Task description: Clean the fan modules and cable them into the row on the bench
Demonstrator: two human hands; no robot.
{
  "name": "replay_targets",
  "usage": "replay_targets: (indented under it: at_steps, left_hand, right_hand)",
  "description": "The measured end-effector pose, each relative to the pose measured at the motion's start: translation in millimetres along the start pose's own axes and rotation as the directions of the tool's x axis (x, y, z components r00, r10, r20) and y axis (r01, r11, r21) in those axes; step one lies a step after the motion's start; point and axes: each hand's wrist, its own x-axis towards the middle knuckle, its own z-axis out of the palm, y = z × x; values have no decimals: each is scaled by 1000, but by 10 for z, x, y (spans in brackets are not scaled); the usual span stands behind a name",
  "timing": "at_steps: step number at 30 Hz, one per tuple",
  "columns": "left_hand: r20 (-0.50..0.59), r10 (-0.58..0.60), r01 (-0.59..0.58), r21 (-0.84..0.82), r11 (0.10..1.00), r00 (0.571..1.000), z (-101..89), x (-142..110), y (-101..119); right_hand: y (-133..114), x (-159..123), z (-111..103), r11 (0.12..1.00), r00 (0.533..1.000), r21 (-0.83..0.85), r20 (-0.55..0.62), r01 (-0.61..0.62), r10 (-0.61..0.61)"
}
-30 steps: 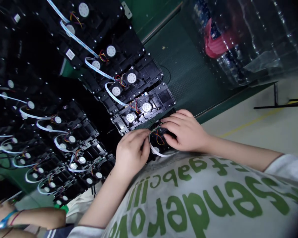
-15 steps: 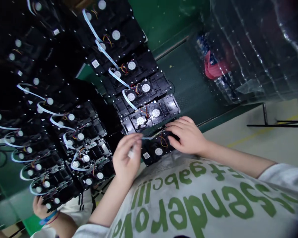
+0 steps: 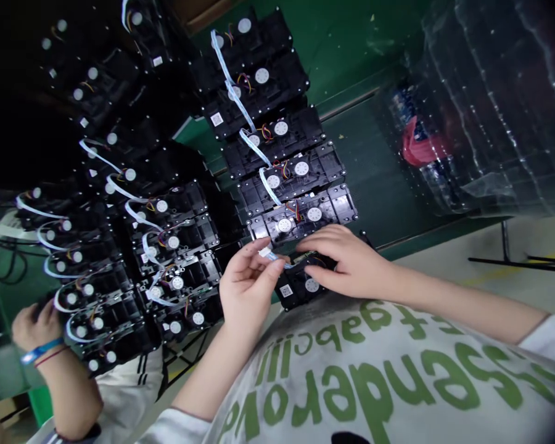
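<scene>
My left hand (image 3: 250, 279) pinches a thin blue-white ribbon cable (image 3: 280, 261) close to its white connector (image 3: 265, 253). The cable runs to the nearest black plastic module (image 3: 294, 292), which lies against my shirt front and carries a QR label and a round white disc. Over that module's right part rests my right hand (image 3: 346, 262), thumb and fingers apart on either side of its upper edge. Whether those fingers hold anything small is hidden. Just beyond stands another black module (image 3: 335, 206) with two white discs and coloured wires.
More black modules (image 3: 282, 132) with ribbon cables stretch away in rows ahead and to the left. A co-worker's hand (image 3: 37, 327) with a blue wristband is at the far left. Clear plastic sheeting (image 3: 494, 117) covers bundled items on the green bench (image 3: 374, 157) at right.
The view has shifted, so the modules appear further right. My left hand has turned, bringing the cable's white connector into sight. The co-worker's hand has moved up and left.
</scene>
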Motion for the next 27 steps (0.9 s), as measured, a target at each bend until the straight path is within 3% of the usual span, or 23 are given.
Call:
replay_targets:
  at_steps: [3, 5, 6, 8, 9, 10, 11, 13, 16, 19, 23, 27]
  left_hand:
    - [62, 89, -99, 169, 981, 994, -34, -14, 21]
    - [123, 302, -326, 358, 875, 945, -95, -8, 31]
    - [163, 448, -468, 471, 748, 879, -137, 4, 36]
    - [308, 676, -661, 662, 353, 669, -229, 50, 46]
    - [405, 711, -692, 705, 159, 575, -271, 84, 51]
    - [496, 698, -703, 711, 15, 516, -308, 123, 53]
    - [566, 664, -714, 696, -68, 489, -337, 165, 53]
    - [635, 602, -741, 663, -105, 484, -369, 250, 40]
    - [644, 566, -757, 652, -54, 515, -372, 354, -10]
    - [623, 522, -729, 684, -1, 583, -360, 449, -82]
    - [545, 501, -662, 745, 79, 672, -334, 629, -162]
    - [531, 426, -641, 748, 172, 733, -274, 825, -201]
  right_hand:
    - [-70, 140, 73, 996, 994, 84, 99, 38, -46]
    - [-89, 190, 118, 995, 991, 100, 130, 20, -33]
    - [-95, 204, 135, 993, 991, 116, 134, -20, 4]
    - [-109, 223, 153, 973, 982, 178, 144, -145, 120]
    - [-119, 231, 156, 956, 972, 207, 157, -207, 176]
    - [-132, 240, 156, 941, 960, 224, 177, -255, 218]
    - [-147, 250, 155, 932, 950, 226, 197, -285, 242]
    - [-178, 273, 151, 932, 940, 203, 227, -301, 255]
    - [-191, 300, 141, 944, 942, 163, 226, -287, 247]
    - [-117, 321, 124, 980, 981, 100, 112, -170, 158]
    - [96, 398, 114, 971, 988, -240, -140, 23, -58]
    - [261, 496, 128, 910, 989, -413, -106, 46, -98]
